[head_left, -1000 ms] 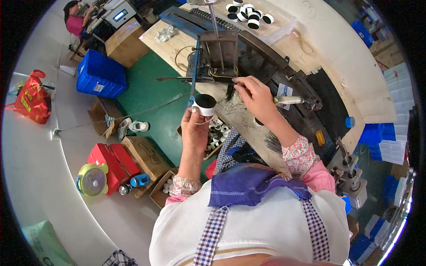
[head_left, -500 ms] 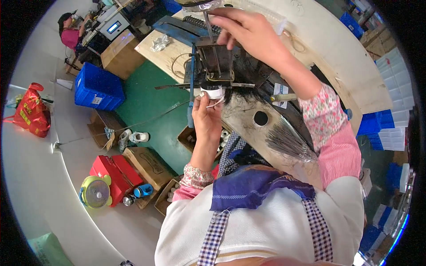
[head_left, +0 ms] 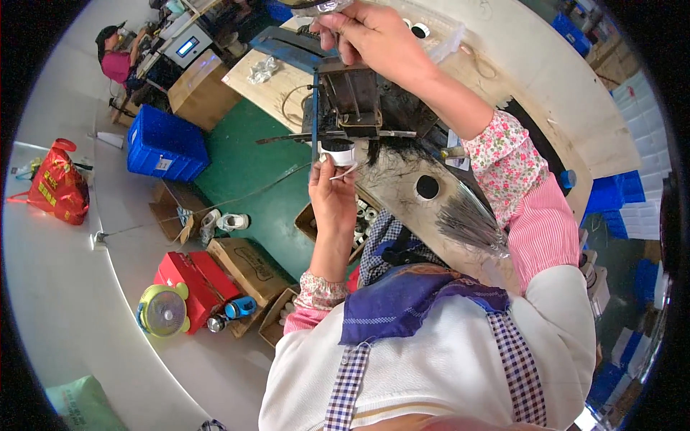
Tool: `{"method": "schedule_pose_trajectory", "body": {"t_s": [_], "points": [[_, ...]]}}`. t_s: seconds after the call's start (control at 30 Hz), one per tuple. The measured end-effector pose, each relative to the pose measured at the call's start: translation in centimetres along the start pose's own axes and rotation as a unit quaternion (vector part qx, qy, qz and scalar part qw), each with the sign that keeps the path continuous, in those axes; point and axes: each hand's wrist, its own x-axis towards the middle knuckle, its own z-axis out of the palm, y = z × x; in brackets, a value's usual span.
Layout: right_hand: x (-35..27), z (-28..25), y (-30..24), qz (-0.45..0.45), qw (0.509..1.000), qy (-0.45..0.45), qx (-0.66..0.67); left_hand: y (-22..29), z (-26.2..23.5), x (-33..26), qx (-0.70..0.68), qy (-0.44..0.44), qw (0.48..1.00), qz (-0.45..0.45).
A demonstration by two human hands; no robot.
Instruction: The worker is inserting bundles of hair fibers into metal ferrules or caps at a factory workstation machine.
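My left hand [head_left: 332,194] is raised under a dark metal machine [head_left: 352,100], its fingers closed on a small white-and-black ring-shaped part [head_left: 336,152] at the machine's underside. My right hand [head_left: 374,36] reaches high over the machine, gripping a shiny lever handle [head_left: 316,7] at its top. Below the machine, a worn metal work plate [head_left: 445,205] with a round hole [head_left: 427,187] slopes toward me. My forearms wear floral and pink striped sleeves.
A blue crate [head_left: 165,144], cardboard boxes [head_left: 248,262], a red box [head_left: 187,284] and a small yellow-green fan [head_left: 162,310] stand on the floor at left. A red bag [head_left: 59,183] lies further left. Another person [head_left: 115,61] works at a far table.
My right hand has risen from the work plate up to the handle above the machine. My left hand has lifted the small ring-shaped part up against the machine's underside.
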Motion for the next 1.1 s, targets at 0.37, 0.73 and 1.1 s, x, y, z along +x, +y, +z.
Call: {"method": "schedule_pose_trajectory", "body": {"t_s": [0.37,0.73,1.1], "points": [[0.1,-0.3,0.2,-0.026,1.0,0.006,-0.004,0.2,2.1,-0.3,-0.009,0.041,0.999,-0.002],[-12.2,1.0,7.8,-0.189,0.926,0.053,-0.322,0.4,0.4,-1.7,-0.023,0.055,0.998,0.009],[-13.6,1.9,15.5,-0.199,0.86,0.073,-0.464,-0.1,-0.9,-2.5,-0.026,0.073,0.997,-0.027]]}}
